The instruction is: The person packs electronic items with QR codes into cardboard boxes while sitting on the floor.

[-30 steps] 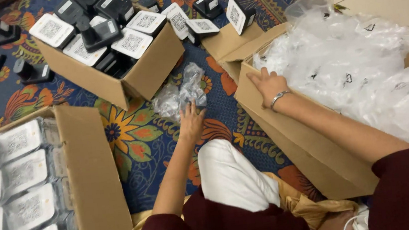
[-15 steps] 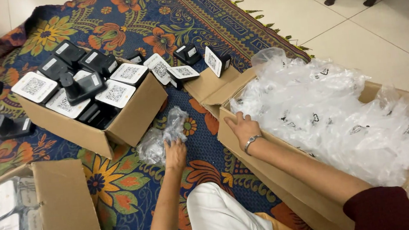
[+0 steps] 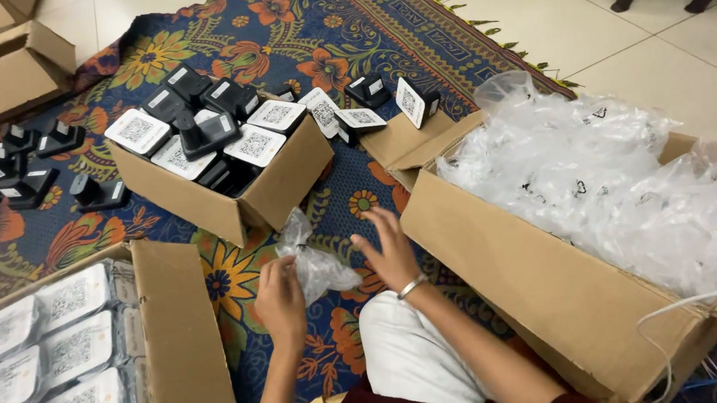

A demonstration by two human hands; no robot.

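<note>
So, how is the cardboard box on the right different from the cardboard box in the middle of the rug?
The right box is larger and is heaped with crumpled clear plastic bags; the middle box is smaller and holds black devices with white square faces. The right box lies partly off the rug on the tiled floor; the middle box sits fully on the rug. Both are brown, open on top and overfilled.
</note>
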